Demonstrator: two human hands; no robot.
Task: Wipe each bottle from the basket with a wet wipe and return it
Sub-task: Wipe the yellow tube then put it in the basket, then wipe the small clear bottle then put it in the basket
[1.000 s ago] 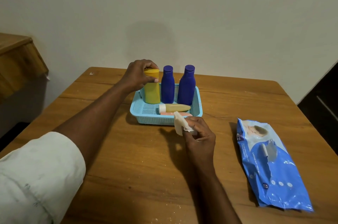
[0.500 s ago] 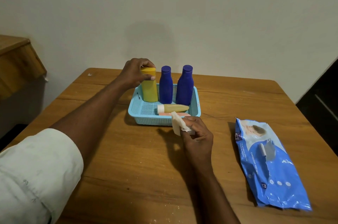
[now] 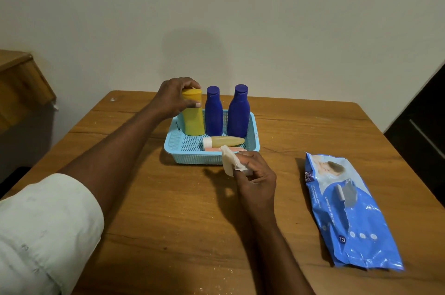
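I see the left hand (image 3: 174, 99) gripping the yellow bottle's (image 3: 192, 114) cap, bottle upright in the blue basket's (image 3: 178, 148) back-left corner. The right hand (image 3: 255, 176) pinches a wet wipe (image 3: 228, 161) just before the basket.

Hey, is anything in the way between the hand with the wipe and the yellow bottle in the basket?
Partly. The right hand holds the wipe just outside the basket's near wall, and two small bottles lie flat between it and the yellow bottle, which the left hand grips at the cap.
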